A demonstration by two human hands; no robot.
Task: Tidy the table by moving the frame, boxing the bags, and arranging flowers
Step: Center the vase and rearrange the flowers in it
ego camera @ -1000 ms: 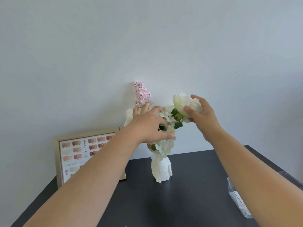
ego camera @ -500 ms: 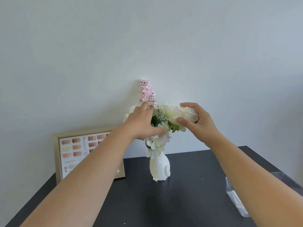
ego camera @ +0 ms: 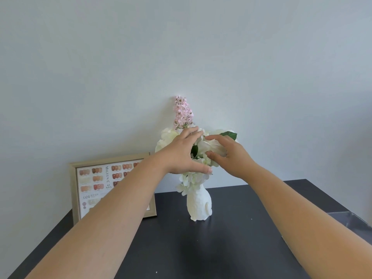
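Observation:
A white textured vase [ego camera: 198, 206] stands upright near the back of the dark table [ego camera: 231, 228]. White flowers [ego camera: 167, 137] fill its mouth, and a pink flower spike [ego camera: 182, 111] rises above them. My left hand [ego camera: 181, 156] cups the bunch from the left, thumb under the blooms. My right hand [ego camera: 229, 156] pinches a large white bloom [ego camera: 211, 147] at the bunch's right side, just below a green leaf [ego camera: 229, 135]. The gold frame [ego camera: 73, 188] with a nail-colour chart leans on the wall at the left, partly behind my left forearm.
A clear plastic box [ego camera: 350, 220] sits at the table's right edge, mostly hidden by my right forearm. A plain pale wall stands directly behind the vase and frame. The table's front-left corner edge runs diagonally at the lower left.
My right hand has brought the large white bloom down and left into the bunch. My left hand stays cupped around the flowers.

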